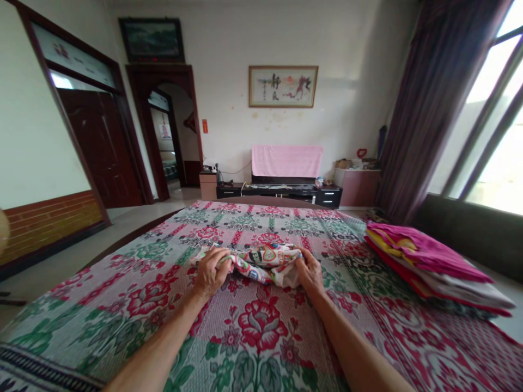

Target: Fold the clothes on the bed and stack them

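A white cloth with a colourful print (265,258) lies bunched between my hands, low over the middle of a flowered cover (261,326). My left hand (212,270) grips its left end, the thumb on the near side and a bit of fabric sticking out past the fingers. At the right end my right hand (309,271) pinches the cloth, with the fingertips partly hidden behind its folds. The fabric sags a little between the two grips. What kind of garment or cloth it is, I cannot tell.
A stack of folded clothes (433,267), pink on top, sits on the right of the cover. Beyond the table's dark rounded edge (265,201) stands a low black cabinet (330,196) with a pink towel (287,160) above it. A dark sofa back (478,234) is at far right.
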Demonstrator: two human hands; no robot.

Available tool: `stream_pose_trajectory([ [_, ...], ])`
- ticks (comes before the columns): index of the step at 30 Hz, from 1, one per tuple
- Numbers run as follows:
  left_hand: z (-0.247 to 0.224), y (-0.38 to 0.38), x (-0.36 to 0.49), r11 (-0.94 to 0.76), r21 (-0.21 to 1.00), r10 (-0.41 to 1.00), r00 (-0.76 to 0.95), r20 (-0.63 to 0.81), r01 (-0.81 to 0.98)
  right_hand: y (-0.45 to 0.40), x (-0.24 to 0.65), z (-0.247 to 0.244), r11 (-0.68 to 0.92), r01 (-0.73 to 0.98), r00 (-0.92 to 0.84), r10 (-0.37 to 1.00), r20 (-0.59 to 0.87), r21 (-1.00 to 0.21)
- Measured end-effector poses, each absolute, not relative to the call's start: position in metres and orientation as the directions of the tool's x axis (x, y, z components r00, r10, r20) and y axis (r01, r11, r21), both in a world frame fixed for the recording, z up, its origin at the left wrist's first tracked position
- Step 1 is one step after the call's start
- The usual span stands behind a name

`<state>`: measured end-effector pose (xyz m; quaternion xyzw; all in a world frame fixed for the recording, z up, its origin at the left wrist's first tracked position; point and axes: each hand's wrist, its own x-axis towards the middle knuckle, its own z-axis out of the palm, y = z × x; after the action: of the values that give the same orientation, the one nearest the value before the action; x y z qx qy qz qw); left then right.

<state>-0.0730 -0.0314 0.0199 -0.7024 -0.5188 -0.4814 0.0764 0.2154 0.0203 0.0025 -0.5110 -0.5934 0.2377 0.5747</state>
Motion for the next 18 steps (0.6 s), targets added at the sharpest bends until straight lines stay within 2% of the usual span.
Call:
stream_pose_trajectory([
  [4, 0.018, -0.031, -0.079, -0.484, 0.373, 0.643, 0.032, 0.765, 0.792, 0.023, 0.218, 0.002, 0.385, 0.201, 0.124, 0.902, 0.414, -0.901],
  [10, 0.014, -0.029, -0.081, -0.562, 0.332, 0.656, 0.164, 0.737, 0.758, 0.029, 0.216, -0.005, 0.435, 0.202, 0.092, 0.884, 0.459, -0.878],
  [12, 0.015, -0.029, -0.079, -0.560, 0.380, 0.681, 0.148, 0.717, 0.736, 0.031, 0.216, -0.007, 0.439, 0.196, 0.063, 0.887, 0.458, -0.877],
  [18, 0.019, -0.026, -0.080, -0.398, 0.649, 0.791, -0.116, 0.601, 0.648, 0.031, 0.216, -0.010, 0.451, 0.316, 0.054, 0.870, 0.490, -0.835],
])
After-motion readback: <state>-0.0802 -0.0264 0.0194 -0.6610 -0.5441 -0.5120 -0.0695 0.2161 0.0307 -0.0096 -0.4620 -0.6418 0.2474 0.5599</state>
